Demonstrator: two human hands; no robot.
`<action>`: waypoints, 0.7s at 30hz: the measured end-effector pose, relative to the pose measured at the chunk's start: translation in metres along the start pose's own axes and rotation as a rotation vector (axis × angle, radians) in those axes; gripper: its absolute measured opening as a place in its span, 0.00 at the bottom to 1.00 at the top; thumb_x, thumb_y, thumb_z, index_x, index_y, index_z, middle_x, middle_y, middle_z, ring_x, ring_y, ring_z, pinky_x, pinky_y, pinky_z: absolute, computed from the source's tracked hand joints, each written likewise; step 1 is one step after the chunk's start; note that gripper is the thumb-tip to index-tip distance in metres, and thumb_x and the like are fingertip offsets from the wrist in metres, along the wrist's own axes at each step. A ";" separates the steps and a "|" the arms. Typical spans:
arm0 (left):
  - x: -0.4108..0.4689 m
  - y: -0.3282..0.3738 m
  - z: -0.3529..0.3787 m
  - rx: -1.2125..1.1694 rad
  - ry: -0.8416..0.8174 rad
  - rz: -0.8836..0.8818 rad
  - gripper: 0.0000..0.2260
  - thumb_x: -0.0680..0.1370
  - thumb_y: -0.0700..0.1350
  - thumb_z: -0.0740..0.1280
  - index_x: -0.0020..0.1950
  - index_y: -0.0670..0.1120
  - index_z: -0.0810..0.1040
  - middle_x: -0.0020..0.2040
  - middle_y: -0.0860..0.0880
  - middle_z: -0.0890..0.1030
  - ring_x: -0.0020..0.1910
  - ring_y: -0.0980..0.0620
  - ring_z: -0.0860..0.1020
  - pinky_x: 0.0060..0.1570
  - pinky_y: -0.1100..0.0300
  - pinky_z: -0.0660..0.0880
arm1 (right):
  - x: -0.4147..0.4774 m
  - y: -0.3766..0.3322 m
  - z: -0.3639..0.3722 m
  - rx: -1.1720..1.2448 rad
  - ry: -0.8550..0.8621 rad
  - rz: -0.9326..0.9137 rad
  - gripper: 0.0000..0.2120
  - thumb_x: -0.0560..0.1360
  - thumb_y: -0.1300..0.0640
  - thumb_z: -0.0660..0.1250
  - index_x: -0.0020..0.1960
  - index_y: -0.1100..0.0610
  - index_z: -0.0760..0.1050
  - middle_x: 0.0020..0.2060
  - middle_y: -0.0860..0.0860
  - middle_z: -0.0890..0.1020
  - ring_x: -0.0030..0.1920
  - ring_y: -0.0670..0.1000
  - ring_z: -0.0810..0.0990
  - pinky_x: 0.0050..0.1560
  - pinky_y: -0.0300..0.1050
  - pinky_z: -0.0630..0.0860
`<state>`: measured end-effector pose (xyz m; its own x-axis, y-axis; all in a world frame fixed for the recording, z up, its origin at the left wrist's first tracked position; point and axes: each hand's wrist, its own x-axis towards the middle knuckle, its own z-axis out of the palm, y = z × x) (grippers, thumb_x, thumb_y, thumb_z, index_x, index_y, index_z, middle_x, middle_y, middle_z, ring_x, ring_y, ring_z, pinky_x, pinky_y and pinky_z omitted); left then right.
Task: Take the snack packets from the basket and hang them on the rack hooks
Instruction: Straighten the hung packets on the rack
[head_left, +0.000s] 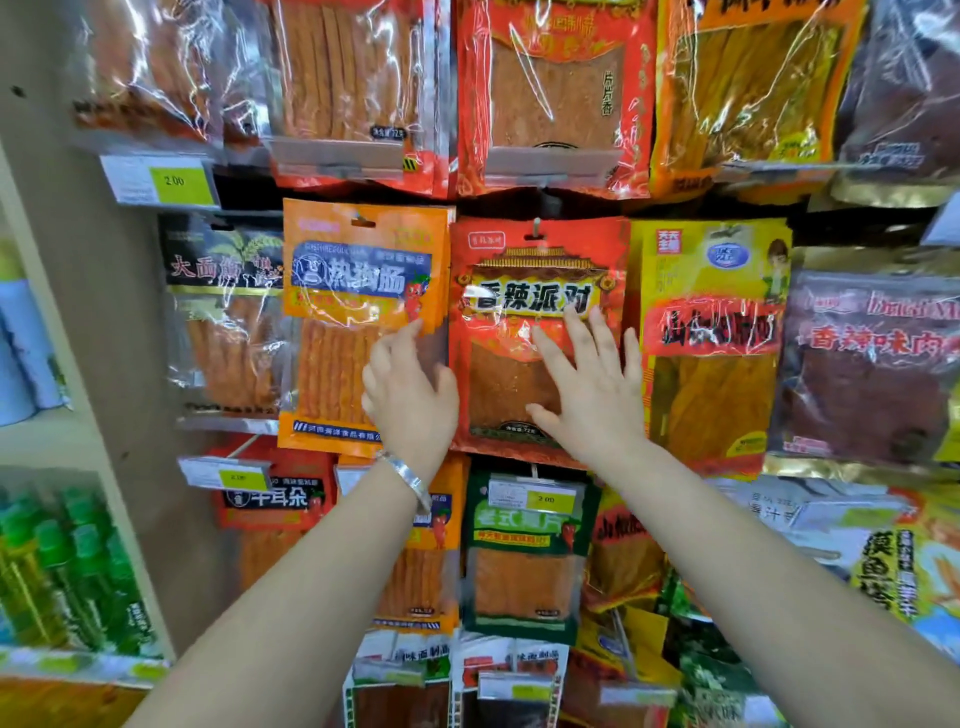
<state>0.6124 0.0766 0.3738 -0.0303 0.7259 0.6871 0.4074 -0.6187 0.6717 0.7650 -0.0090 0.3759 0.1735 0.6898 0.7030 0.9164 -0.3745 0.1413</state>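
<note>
A red snack packet with a palace picture hangs from a rack hook in the middle row. My right hand lies flat on its front, fingers spread. An orange packet of sticks hangs beside it on the left. My left hand, with a silver bangle on the wrist, touches the orange packet's right edge, fingers curled behind the edge between the two packets. Whether it grips that edge is hidden. No basket is in view.
The rack is packed with hanging packets: a yellow packet on the right, a black one on the left, a green one below. Price tags stick out on hook ends. Shelves with green bottles stand at far left.
</note>
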 end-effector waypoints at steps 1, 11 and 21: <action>-0.002 -0.003 -0.001 0.032 -0.018 -0.016 0.23 0.76 0.42 0.64 0.70 0.51 0.67 0.67 0.46 0.69 0.66 0.42 0.65 0.63 0.43 0.63 | 0.000 -0.002 0.001 -0.007 -0.013 0.000 0.40 0.70 0.41 0.69 0.76 0.46 0.53 0.77 0.55 0.50 0.77 0.56 0.45 0.72 0.60 0.41; 0.007 -0.016 0.010 -0.023 -0.191 0.048 0.31 0.77 0.39 0.60 0.78 0.50 0.53 0.65 0.45 0.64 0.63 0.43 0.62 0.51 0.65 0.56 | 0.000 0.013 0.005 0.044 -0.033 -0.037 0.38 0.71 0.52 0.72 0.75 0.50 0.57 0.77 0.56 0.53 0.76 0.59 0.49 0.73 0.55 0.54; -0.005 0.004 0.014 -0.158 -0.146 0.030 0.24 0.75 0.38 0.63 0.71 0.42 0.67 0.62 0.42 0.70 0.62 0.43 0.69 0.66 0.49 0.65 | -0.011 0.018 -0.017 0.288 0.082 -0.074 0.21 0.75 0.62 0.65 0.68 0.56 0.71 0.70 0.57 0.67 0.72 0.59 0.62 0.67 0.56 0.65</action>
<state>0.6270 0.0749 0.3690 0.1166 0.7348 0.6682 0.2578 -0.6721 0.6942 0.7733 -0.0333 0.3825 0.0835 0.6518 0.7538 0.9921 -0.1258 -0.0012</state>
